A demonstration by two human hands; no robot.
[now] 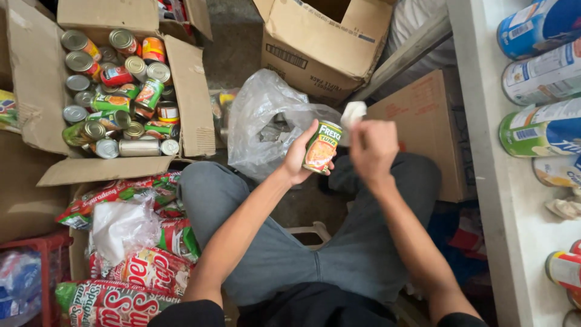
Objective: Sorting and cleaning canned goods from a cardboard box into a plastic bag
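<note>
My left hand (298, 158) grips a small green and orange tin can (321, 148), tilted, above my knees. Beside it on the right, my right hand (373, 148) is closed on a white cloth (353, 112) that sticks up above the fingers and sits by the can's top end. I am seated, with grey trousers (339, 242) below both arms.
An open cardboard box (187, 103) full of several tin cans stands at the upper left. Red and green packets (139, 266) lie at the lower left. A clear plastic bag (260, 115) and another open box (327, 42) sit ahead. A white shelf (502, 181) with lying cans runs along the right.
</note>
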